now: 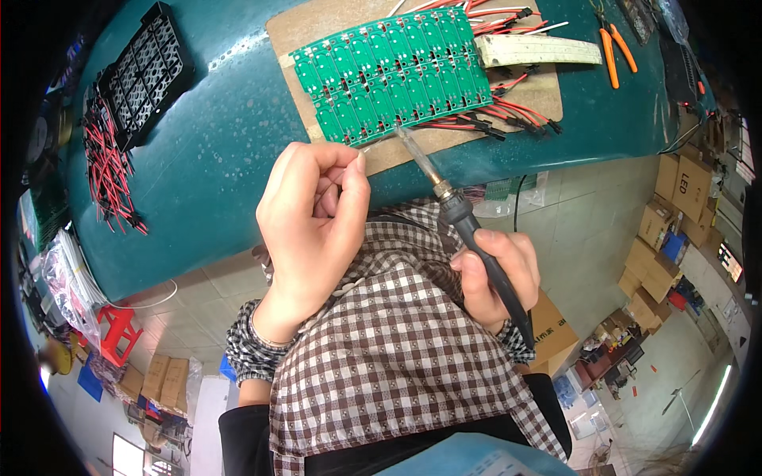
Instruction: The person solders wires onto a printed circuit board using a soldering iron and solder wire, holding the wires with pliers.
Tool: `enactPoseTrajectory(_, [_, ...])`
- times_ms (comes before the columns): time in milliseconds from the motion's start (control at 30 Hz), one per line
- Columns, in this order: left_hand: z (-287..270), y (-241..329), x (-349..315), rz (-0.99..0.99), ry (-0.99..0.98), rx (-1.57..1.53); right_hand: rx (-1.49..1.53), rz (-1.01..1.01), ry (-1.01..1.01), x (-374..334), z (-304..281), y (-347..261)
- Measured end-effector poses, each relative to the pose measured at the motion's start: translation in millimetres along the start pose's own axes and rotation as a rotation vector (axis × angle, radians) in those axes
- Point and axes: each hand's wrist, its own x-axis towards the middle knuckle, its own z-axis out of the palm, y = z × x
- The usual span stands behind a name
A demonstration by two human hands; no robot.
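From my remote seat, I see the left hand (313,190) with thumb and forefinger pinched together on a thin pale strand (368,148), just beside the near edge of the green circuit panel (393,75). The right hand (504,266) is wrapped around the soldering iron (456,208), its tip at that same edge; I can't tell whether they touch. The panel lies on a brown board (544,86) on the desk (214,182), red and black wires (520,115) beside it.

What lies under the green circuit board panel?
The green circuit board panel lies over a brown board; red wires with black ends stick out past the panel's edge. Whatever sits directly beneath the panel is covered.
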Motion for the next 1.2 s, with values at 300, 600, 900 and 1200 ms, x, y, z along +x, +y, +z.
enactPoseTrajectory(300, [-5.1, 2.3, -2.8, 0.024, -0.039, -0.112, 0.112, -0.005, 0.227, -3.5, -1.6, 12.5])
enactPoseTrajectory(600, [3.6, 1.3, 4.3, 0.072, -0.006, -0.038, -0.184, -0.214, 0.125, 1.9, -9.3, 6.7])
enactPoseTrajectory(900, [0.1, 5.5, 0.0, 0.037, -0.044, 0.000, -0.030, -0.107, 0.160, -0.4, -4.9, 8.4])
enactPoseTrajectory(1200, [1.6, 3.5, 1.2, 0.052, -0.029, 0.003, -0.023, -0.077, 0.122, 0.0, -6.4, 7.5])
